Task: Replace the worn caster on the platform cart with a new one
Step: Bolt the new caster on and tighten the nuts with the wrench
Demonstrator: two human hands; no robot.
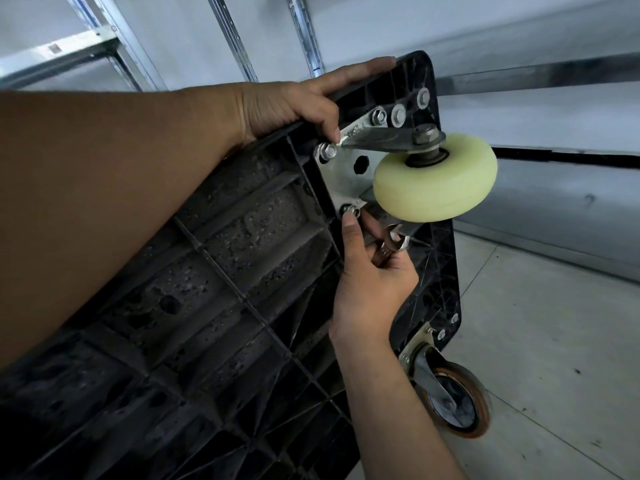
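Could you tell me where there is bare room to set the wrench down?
The grey tiled floor right of the black plastic cart is bare, between the pale yellow caster wheel and the brown-rimmed caster. Crowded: the silver mounting plate, with the left hand, the right hand and its steel wrench.

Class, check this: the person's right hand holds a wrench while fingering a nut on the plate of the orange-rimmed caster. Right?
Wrong caster. The head view shows the right hand holding the wrench and fingering a nut on the plate of the pale yellow caster; the orange-rimmed caster is untouched.
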